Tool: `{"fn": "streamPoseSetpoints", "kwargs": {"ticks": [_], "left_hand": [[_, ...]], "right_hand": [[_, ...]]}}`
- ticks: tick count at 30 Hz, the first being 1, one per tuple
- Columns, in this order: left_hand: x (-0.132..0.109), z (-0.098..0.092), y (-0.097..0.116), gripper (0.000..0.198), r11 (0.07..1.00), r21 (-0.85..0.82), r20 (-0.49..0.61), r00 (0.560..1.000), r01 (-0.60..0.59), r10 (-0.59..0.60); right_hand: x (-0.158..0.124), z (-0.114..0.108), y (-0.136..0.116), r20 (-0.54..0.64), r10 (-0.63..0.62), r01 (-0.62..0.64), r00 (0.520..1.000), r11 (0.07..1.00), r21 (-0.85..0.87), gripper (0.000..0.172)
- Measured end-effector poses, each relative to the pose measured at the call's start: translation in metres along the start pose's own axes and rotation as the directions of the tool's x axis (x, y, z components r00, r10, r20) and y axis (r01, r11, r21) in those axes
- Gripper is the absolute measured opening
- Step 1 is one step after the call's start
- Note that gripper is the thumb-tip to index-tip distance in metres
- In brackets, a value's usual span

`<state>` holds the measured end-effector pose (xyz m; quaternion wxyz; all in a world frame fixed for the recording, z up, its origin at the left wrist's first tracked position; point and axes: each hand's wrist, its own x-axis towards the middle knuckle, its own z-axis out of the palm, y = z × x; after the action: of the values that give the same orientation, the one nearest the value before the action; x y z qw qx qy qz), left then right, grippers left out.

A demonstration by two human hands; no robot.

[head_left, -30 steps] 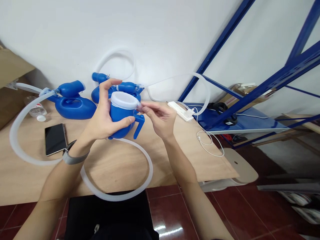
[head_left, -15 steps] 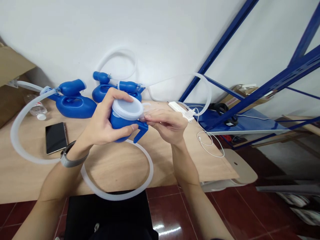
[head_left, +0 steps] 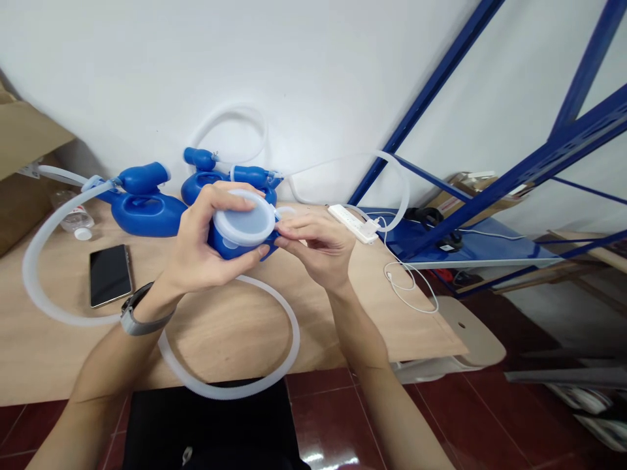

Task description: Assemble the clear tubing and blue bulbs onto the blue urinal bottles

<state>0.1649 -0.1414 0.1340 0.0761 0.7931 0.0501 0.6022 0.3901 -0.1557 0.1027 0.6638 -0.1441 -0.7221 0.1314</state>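
My left hand (head_left: 200, 251) is wrapped round a small blue container (head_left: 225, 243) held above the wooden table (head_left: 230, 326), its translucent white lid (head_left: 243, 225) tilted toward me. My right hand (head_left: 316, 247) pinches at the right rim of the lid, by a small white tab. A white corrugated hose (head_left: 235, 385) loops from under the container across the table and past its front edge. I wear a grey watch on my left wrist.
Two more blue containers (head_left: 144, 205) with hoses stand at the back by the wall. A black phone (head_left: 110, 274) and a small bottle (head_left: 73, 219) lie at the left. A white power strip (head_left: 353, 223) with a cable sits at the right, beside blue shelving (head_left: 514, 170).
The container has tipped so its lid faces me, hiding the blue handle. My left fingers have closed round it, and my right hand has moved in and pinched the lid's rim.
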Motion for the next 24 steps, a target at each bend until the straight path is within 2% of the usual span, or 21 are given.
{"fn": "streamPoseSetpoints", "kwargs": {"ticks": [2, 5, 8, 10, 12, 15, 18, 24], "left_hand": [[0.000, 0.001, -0.001, 0.068, 0.999, -0.021, -0.016, 0.999, -0.029, 0.028], [0.000, 0.002, -0.003, 0.067, 0.998, -0.045, -0.053, 0.998, -0.046, 0.043], [0.002, 0.003, -0.006, 0.068, 0.994, -0.056, -0.078, 0.992, -0.099, 0.094], [0.002, 0.004, -0.006, 0.069, 0.991, -0.084, -0.091, 0.991, -0.103, 0.095], [0.001, 0.006, -0.007, 0.069, 0.993, -0.098, -0.111, 0.992, -0.070, 0.059], [-0.002, 0.008, -0.009, 0.071, 0.994, -0.109, -0.126, 0.992, 0.005, -0.019], [-0.005, 0.007, -0.012, 0.073, 0.989, -0.135, -0.100, 0.993, 0.055, -0.069], [-0.008, 0.005, -0.020, 0.090, 0.915, -0.343, -0.057, 0.967, 0.213, -0.247]], "right_hand": [[-0.001, 0.005, -0.003, -0.039, 0.016, -0.016, 0.999, 1.000, -0.003, 0.012], [-0.002, 0.011, -0.008, -0.092, 0.073, -0.074, 0.993, 0.997, -0.008, 0.002], [-0.003, 0.016, -0.012, -0.090, 0.110, -0.113, 0.990, 0.993, -0.021, 0.012], [-0.004, 0.018, -0.014, -0.083, 0.082, -0.088, 0.993, 0.994, -0.068, 0.011], [-0.006, 0.019, -0.014, -0.086, 0.027, -0.039, 0.996, 0.989, -0.139, 0.007], [-0.010, 0.022, -0.012, -0.097, -0.016, -0.002, 0.995, 0.983, -0.182, 0.012], [-0.010, 0.023, -0.008, -0.103, 0.050, -0.062, 0.993, 0.992, -0.108, 0.009], [-0.006, 0.021, -0.010, -0.104, 0.226, -0.227, 0.968, 0.974, 0.006, 0.024]]}}
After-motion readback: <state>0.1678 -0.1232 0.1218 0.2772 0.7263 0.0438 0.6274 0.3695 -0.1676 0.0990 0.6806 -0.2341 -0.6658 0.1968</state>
